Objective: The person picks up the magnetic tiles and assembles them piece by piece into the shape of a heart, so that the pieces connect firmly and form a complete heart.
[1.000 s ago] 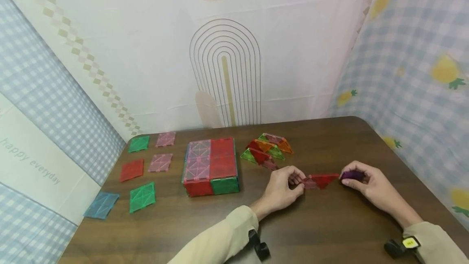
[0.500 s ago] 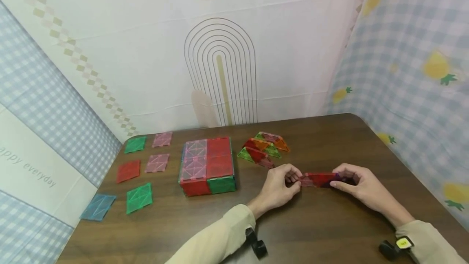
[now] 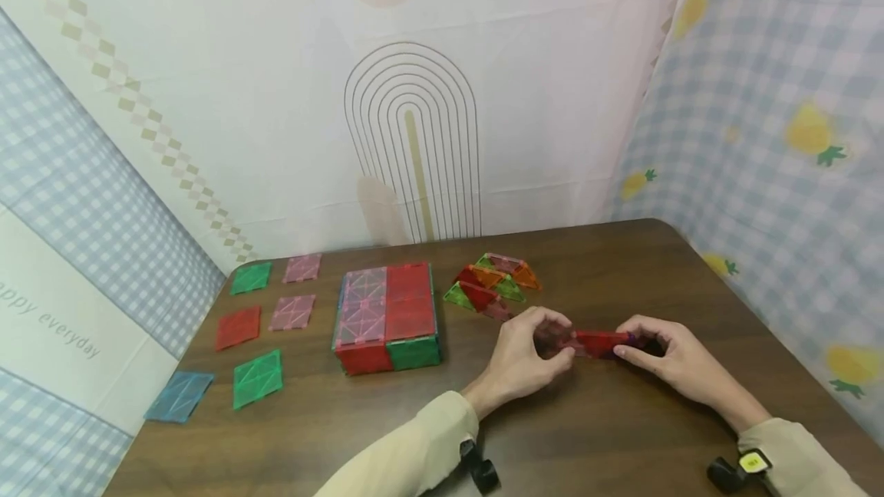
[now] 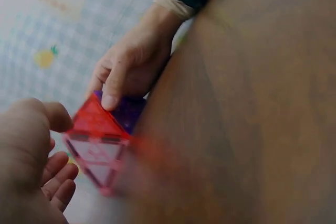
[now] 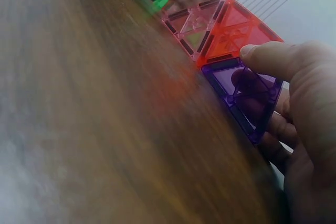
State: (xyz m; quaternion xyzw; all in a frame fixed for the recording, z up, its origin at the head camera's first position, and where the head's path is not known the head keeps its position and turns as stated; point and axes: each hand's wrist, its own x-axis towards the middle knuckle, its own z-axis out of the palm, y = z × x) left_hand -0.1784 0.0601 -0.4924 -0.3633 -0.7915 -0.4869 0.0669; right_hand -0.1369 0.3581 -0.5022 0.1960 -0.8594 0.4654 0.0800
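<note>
In the head view, your left hand (image 3: 521, 355), thumb and fingers apart, sits beside the upright strip (image 3: 597, 343) your right hand (image 3: 684, 359) pinches. Your left wrist view clarifies its translucent pink triangle (image 4: 95, 153); the right wrist view, the glossy purple triangle (image 5: 244, 98) you grip, joined to a red triangle (image 5: 235, 32).

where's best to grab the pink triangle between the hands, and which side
I'd pinch the pink triangle at its free corner, from the left: its opposite edge meets the red triangle, the right hand occupies the other end, and it seems to stand on edge, leaving both faces reachable.
</note>
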